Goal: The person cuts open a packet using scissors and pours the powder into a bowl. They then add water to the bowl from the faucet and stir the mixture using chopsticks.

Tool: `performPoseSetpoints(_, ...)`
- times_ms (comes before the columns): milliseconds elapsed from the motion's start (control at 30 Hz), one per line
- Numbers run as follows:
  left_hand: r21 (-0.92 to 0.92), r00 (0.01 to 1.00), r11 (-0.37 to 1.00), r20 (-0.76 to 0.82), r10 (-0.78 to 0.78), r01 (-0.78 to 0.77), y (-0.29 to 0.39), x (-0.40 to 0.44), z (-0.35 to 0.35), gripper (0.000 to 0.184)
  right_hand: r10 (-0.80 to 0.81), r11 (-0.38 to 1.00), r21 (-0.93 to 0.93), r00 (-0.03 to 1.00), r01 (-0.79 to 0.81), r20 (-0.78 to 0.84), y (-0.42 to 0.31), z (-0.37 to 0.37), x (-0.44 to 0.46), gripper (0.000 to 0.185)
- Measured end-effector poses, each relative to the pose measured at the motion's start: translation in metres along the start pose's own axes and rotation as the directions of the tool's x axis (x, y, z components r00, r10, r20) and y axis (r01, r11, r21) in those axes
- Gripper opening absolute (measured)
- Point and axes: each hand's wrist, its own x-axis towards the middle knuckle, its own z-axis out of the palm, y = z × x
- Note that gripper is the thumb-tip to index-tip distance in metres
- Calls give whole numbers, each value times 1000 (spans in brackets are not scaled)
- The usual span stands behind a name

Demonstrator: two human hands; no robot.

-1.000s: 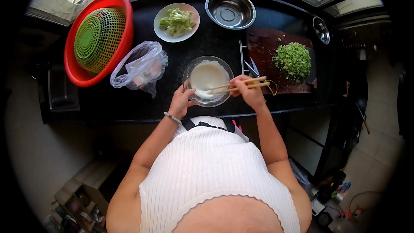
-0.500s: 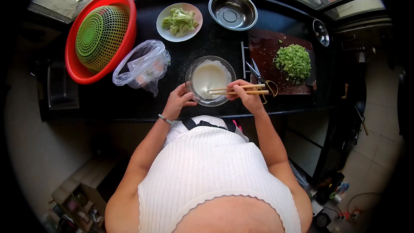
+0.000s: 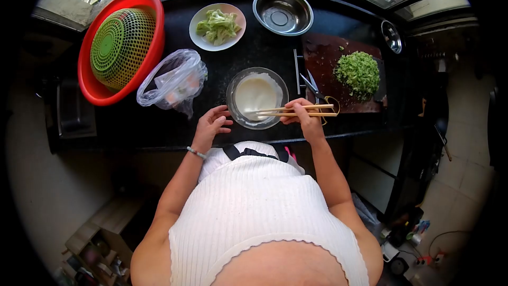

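A glass bowl (image 3: 257, 98) of smooth, off-white batter stands on the dark counter in front of me. My right hand (image 3: 304, 118) grips a pair of wooden chopsticks (image 3: 312, 110), whose tips dip into the batter. Beside the bowl's left rim is my left hand (image 3: 212, 126), fingers apart and holding nothing. Scissors (image 3: 313, 86) with yellow handles lie just beyond the right hand, near the cutting board (image 3: 319, 53). On that board sits a heap of finely chopped greens (image 3: 358, 75).
A red basin (image 3: 86, 82) holds a green colander (image 3: 119, 47) at the left. Next to it lies a plastic bag (image 3: 177, 82). Farther back are a white plate (image 3: 198, 39) of leaves, a steel bowl (image 3: 283, 13) and a small metal bowl (image 3: 391, 37). Windows line the back.
My left hand has let go of the glass bowl and moved left, its fingers spreading. The chopsticks have shifted in the batter with my right hand still gripping them.
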Motion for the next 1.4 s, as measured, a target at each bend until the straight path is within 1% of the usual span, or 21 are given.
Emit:
performPoseSetpoints(33, 7, 1000, 1000, -16, 2, -2, 0, -2, 0, 40, -21, 993, 118, 998, 28, -63, -4, -1, 0, 23)
performPoseSetpoints(67, -7, 1000, 1000, -25, 2, -2, -1, -5, -1, 40, -31, 984, 173, 996, 45, -85, -11, -5, -2, 24)
performPoseSetpoints(133, -28, 999, 1000, -40, 7, -8, 2, -5, -3, 38, -65, 962, 262, 995, 82, -73, -25, -10, -7, 25)
performPoseSetpoints(200, -26, 998, 1000, -57, -1, -1, 1, -6, -4, 38, -127, 947, 291, 991, 135, -45, -36, -15, -12, 24)
performPoseSetpoints(267, -20, 998, 1000, -54, 7, -8, 0, -6, -6, 38, -142, 944, 294, 989, 148, -42, -44, -16, -16, 21)
performPoseSetpoints(367, 0, 999, 1000, -51, 15, -15, -1, -6, -7, 40, -97, 978, 178, 993, 108, -72, -45, -14, -17, 17)
performPoseSetpoints(467, -9, 998, 1000, -57, 2, -2, -2, -5, -6, 40, -83, 990, -123, 994, 75, -67, -23, -13, -7, 15)
performPoseSetpoints(500, -5, 998, 1000, -58, 0, -1, -3, -6, -6, 40, -84, 990, -123, 991, 71, -105, -10, -10, 0, 15)
performPoseSetpoints(600, -2, 998, 1000, -59, -4, 4, -4, -6, -7, 39, -67, 998, -7, 989, 66, -135, 17, -2, 16, 15)
performPoseSetpoints(633, -6, 998, 1000, -60, -5, 5, -4, -6, -7, 39, -44, 998, 33, 990, 49, -137, 18, 0, 18, 15)
performPoseSetpoints(733, -13, 997, 1000, -74, 3, -4, -3, -9, -14, 39, -66, 971, 217, 982, 104, -176, -3, 1, 15, 16)
performPoseSetpoints(800, -16, 996, 1000, -86, 8, -9, -4, -10, -17, 38, -108, 971, 204, 990, 125, -91, -23, -7, 10, 16)
performPoseSetpoints(900, -17, 995, 1000, -103, 6, -8, -4, -12, -25, 38, -105, 991, 85, 994, 108, -29, -39, -10, 6, 14)
performPoseSetpoints(1000, -30, 993, 1000, -117, 6, -9, -5, -14, -33, 38, -84, 995, -57, 996, 84, -7, -13, -4, 16, 13)
performPoseSetpoints(1033, -34, 992, 999, -123, 8, -12, -4, -15, -36, 38, -53, 994, -94, 998, 56, 43, -6, -2, 18, 14)
performPoseSetpoints(1067, -37, 992, 999, -128, 11, -16, -3, -17, -38, 37, -81, 986, -142, 995, 88, 58, -1, -3, 19, 17)
performPoseSetpoints(1133, -54, 988, 998, -156, 17, -26, -1, -21, -43, 37, -136, 985, 99, 990, 138, -32, -4, -5, 20, 21)
performPoseSetpoints(1200, -57, 982, 998, -189, 28, -40, -2, -24, -50, 36, -157, 955, 219, 966, 201, -203, -3, -18, 20, 25)
performPoseSetpoints(1233, -53, 978, 997, -207, 38, -50, -5, -25, -54, 36, -134, 958, 222, 965, 184, -224, 0, -24, 21, 26)
performPoseSetpoints(1333, -49, 962, 995, -263, 71, -87, -8, -33, -54, 34, -57, 986, 145, 984, 82, -170, 19, -20, 17, 26)
performPoseSetpoints(1400, -58, 950, 991, -298, 98, -120, -7, -41, -45, 33, -39, 985, 167, 998, 45, -40, 28, -16, 10, 27)
